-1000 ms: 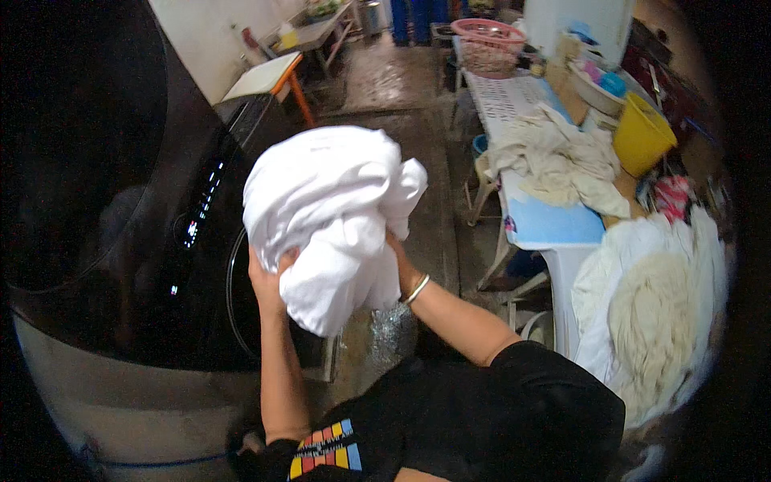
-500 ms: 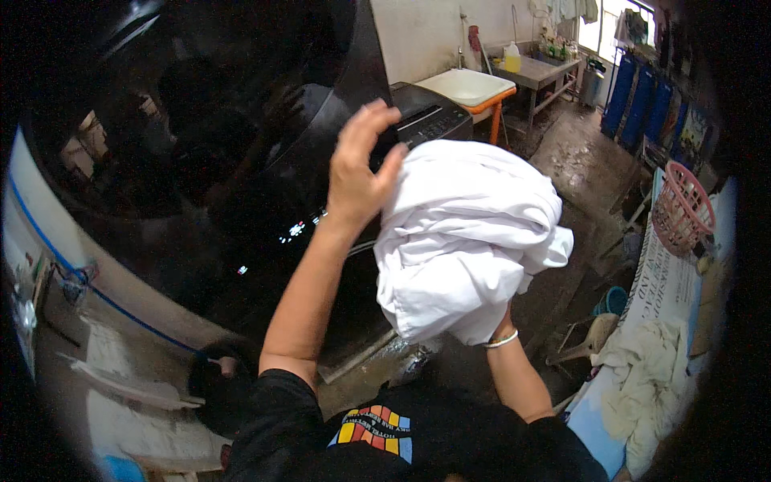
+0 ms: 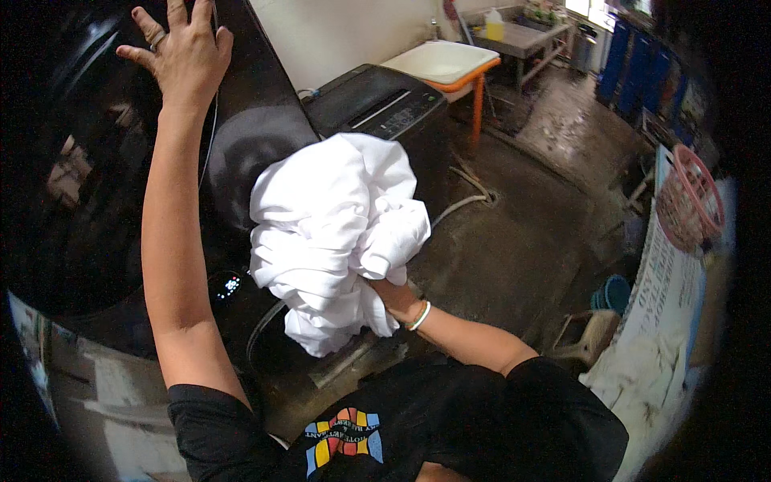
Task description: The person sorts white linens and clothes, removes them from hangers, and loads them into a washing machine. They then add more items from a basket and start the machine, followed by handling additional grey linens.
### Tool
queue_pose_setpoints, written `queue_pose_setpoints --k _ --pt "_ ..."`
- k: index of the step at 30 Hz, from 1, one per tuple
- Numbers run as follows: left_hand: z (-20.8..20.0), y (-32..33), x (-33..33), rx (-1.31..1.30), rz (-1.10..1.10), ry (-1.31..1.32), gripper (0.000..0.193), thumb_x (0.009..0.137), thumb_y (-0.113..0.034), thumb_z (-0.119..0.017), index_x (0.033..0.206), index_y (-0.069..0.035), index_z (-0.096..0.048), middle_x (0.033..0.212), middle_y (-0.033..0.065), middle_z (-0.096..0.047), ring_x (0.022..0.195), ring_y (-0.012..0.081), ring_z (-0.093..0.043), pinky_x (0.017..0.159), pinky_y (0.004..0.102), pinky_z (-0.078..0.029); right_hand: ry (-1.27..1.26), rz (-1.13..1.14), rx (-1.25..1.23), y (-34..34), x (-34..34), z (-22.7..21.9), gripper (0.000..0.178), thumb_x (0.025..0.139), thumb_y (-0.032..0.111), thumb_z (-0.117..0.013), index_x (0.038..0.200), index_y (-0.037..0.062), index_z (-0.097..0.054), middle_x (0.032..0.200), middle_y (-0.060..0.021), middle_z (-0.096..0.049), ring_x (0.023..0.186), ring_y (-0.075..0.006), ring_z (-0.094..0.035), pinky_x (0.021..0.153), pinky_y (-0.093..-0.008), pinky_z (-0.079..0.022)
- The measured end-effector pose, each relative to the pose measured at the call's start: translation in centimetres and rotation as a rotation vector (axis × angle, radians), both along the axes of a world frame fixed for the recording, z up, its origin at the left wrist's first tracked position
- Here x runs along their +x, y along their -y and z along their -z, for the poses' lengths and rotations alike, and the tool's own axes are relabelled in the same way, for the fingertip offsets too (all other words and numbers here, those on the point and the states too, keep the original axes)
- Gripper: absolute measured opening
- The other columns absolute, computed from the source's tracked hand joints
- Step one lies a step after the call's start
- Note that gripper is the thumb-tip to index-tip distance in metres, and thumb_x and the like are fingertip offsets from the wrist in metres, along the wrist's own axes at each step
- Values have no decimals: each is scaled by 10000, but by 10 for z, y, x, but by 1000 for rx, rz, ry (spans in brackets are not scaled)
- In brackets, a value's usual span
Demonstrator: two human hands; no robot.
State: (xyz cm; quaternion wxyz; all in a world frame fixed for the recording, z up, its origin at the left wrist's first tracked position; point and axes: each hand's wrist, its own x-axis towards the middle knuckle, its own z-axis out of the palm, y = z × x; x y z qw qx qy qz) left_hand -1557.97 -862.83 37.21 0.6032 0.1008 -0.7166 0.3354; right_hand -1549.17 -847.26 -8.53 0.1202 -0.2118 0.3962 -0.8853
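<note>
A bundled white cloth (image 3: 337, 233), like a sheet, hangs in thick folds before my chest. My right hand (image 3: 393, 301) holds it from below and the right, the fingers partly hidden in the folds. My left hand (image 3: 186, 56) is stretched out at the upper left, fingers spread, at the edge of the dark glossy front of a large black appliance (image 3: 88, 265); whether it touches I cannot tell. A small lit panel (image 3: 230, 285) glows on that appliance, left of the cloth.
A black top-loading washing machine (image 3: 377, 100) stands beyond the cloth, with a hose on the dark floor beside it. Farther back are a white sink (image 3: 438, 60) on orange legs and a metal table (image 3: 522, 56). A pink basket (image 3: 689, 201) and a beige stool (image 3: 590, 333) stand right.
My left hand has moved up and left, away from the cloth to the appliance's edge. The cloth in my right hand has shifted left, toward the appliance. The view has turned somewhat.
</note>
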Motion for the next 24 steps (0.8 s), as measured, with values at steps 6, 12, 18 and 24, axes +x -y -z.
queue_pose_setpoints --k 6,12,18,24 --pt "-18 -58 0 314 -266 58 953 748 -49 -695 1599 -271 -328 1722 116 -21 1499 603 20 1098 836 -33 215 -260 -5 -62 -11 -34 474 925 158 -772 1335 34 -571 1247 -65 -656 1140 -156 -612 958 -320 -511" --pt "-8 -58 19 328 -177 33 943 734 57 -656 1576 -261 -376 1719 138 -19 1483 633 10 1088 846 -70 -174 -264 446 -104 -32 -13 400 1007 179 -667 1369 23 -600 1329 -74 -642 1190 -175 -601 1007 -323 -489" --pt "12 -123 106 53 63 -76 765 794 91 -592 1504 -170 -480 1618 192 -320 1495 479 -226 1141 717 -230 -889 -71 549 -124 -73 30 352 1003 146 -628 1352 94 -634 1341 -143 -646 1226 -281 -607 1042 -383 -486" --pt "70 -203 318 -84 76 -297 636 884 7 -604 1492 32 -420 1570 213 -395 1436 359 -411 1203 438 -321 -267 -666 327 -100 -46 18 371 981 181 -650 1339 82 -636 1304 -150 -661 1191 -289 -625 1022 -389 -497"
